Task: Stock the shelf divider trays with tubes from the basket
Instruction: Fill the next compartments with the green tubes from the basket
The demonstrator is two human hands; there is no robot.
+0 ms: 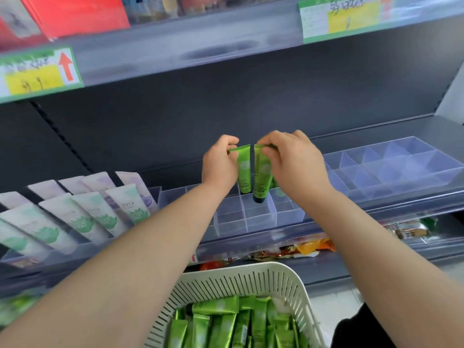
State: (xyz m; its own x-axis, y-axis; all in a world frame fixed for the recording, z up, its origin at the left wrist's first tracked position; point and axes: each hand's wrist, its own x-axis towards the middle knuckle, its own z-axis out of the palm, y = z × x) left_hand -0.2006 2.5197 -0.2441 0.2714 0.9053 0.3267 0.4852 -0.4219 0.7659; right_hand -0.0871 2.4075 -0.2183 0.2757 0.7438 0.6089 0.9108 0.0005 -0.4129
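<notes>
Left hand (219, 164): fingers curled, pinching the crimped top of the left tube (244, 169), above the tray (258, 217).
Right hand (293, 163): fingers curled, pinching the crimped top of the right tube (259, 177), above the tray and just beside the left hand without touching it.
Left tube: green, upright with its cap down. Its lower end is behind a divider wall at the back of the tray.
Right tube: green with a black cap, upright with the cap down. The cap dips into a middle cell of the tray, and the tube stands just beside the left tube.
Tray: clear plastic split into small cells, standing on the shelf (364, 131). The front cells hold nothing.
Far tray (401, 167): clear and divided, to the right of the tray on the same shelf.
White tubes (100, 209): leaning in rows to the left of the tray, printed in green and purple.
Basket (226, 285): white and slotted, below and in front of the tray.
Basket tubes (238, 325): many green tubes lying packed in the basket.
Packets (308, 247): orange and red, on the level under the tray.
Price tags (37, 74): green and yellow, on the shelf edge above the tray. The writing is blurred.
</notes>
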